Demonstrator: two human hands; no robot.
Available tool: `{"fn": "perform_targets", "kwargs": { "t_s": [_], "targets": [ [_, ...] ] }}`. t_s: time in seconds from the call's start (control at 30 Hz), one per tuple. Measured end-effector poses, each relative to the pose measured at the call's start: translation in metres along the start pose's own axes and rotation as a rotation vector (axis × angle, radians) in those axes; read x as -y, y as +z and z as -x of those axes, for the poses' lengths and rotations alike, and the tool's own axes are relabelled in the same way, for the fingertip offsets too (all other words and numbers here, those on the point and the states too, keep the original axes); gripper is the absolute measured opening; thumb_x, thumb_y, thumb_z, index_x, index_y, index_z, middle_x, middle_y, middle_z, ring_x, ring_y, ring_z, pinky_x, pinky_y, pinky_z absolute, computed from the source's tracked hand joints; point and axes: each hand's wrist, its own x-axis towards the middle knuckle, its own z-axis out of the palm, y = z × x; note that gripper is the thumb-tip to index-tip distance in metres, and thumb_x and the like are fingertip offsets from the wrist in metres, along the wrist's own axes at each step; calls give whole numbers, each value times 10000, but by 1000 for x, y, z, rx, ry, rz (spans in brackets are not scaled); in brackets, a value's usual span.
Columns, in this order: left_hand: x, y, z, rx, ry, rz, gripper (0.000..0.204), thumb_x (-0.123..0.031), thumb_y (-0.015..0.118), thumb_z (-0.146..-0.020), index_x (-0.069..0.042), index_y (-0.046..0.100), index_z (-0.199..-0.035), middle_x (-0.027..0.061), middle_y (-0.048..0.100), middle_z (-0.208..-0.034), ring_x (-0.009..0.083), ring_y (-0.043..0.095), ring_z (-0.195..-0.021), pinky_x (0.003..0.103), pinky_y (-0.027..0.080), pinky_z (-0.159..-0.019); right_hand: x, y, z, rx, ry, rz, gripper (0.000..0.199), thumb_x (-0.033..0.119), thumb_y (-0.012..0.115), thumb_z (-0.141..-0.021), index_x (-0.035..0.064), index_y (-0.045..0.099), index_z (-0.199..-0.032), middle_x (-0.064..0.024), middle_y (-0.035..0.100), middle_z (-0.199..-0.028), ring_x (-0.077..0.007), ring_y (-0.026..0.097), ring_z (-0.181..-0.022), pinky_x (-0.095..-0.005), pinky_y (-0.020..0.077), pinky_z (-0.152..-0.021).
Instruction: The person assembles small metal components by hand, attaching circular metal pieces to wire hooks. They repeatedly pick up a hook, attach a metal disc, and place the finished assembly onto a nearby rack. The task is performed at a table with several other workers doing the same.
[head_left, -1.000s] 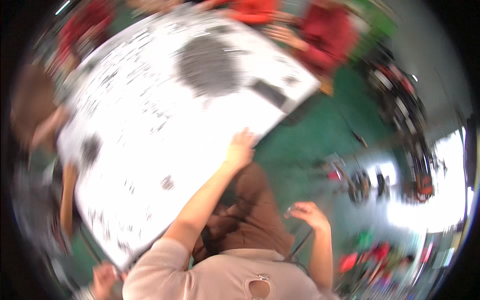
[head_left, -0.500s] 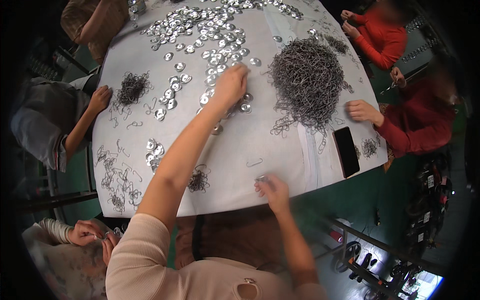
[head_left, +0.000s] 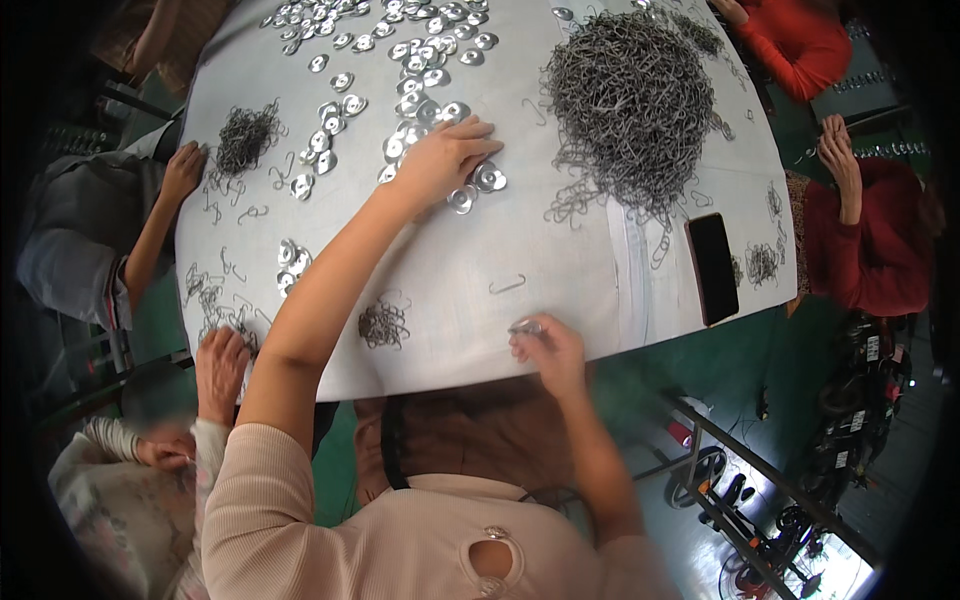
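Observation:
My left hand reaches out over the middle of the table, palm down, with its fingers stretched over a cluster of shiny round metal discs. I see nothing held in it, though its thumb side is partly hidden. Close to the table's front edge, my right hand pinches a small silver metal disc between its fingertips. A single wire hook lies just beyond that hand. A small pile of wire hooks sits to the right of my left forearm.
A big heap of wire hooks stands right of centre, with a black phone nearer the right edge. Many discs spread at the back. Co-workers sit around the white-covered table; one hand reaches onto its front left corner.
My left hand has shifted slightly and its fingers have spread over the discs. A co-worker's hand now reaches the hooks at front left. At right, the dark-red-sleeved person's hand has left the table.

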Motion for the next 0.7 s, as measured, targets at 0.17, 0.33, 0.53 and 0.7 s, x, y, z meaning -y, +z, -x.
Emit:
{"fn": "perform_targets", "kwargs": {
  "t_s": [0.17, 0.33, 0.53, 0.7],
  "targets": [
    [-6, 1, 4, -217, -326, 24, 329, -217, 711, -798, -16, 662, -1054, 185, 608, -1151, 292, 623, -979, 367, 497, -853, -1, -6, -6, 62, 20, -59, 135, 99, 590, -913, -29, 629, -925, -55, 636, -763, -96, 591, -649, -239, 489, -599],
    [-25, -25, -5, -57, -551, 121, 269, -219, 723, -780, 7, 679, -920, 135, 689, -845, 240, 664, -745, 362, 515, -682, 7, -17, -17, 191, 87, -208, 186, 188, 576, -939, 10, 626, -923, -41, 632, -775, -109, 602, -688, -254, 499, -639],
    [-84, -39, 40, -286, -586, 445, 289, -239, 718, -795, 7, 685, -943, 107, 703, -827, 176, 650, -715, 305, 499, -652, 13, -21, -11, 395, 118, -302, 207, 241, 584, -939, 42, 626, -898, -15, 622, -767, -103, 594, -696, -243, 482, -654],
    [-129, -48, 89, -182, -534, 989, 260, -198, 640, -880, 30, 691, -994, 79, 703, -883, 127, 616, -797, 264, 475, -749, 28, 0, -19, 423, 78, -149, 213, 229, 599, -926, 26, 630, -868, -28, 614, -742, -106, 582, -674, -251, 484, -637]
  ]
}}
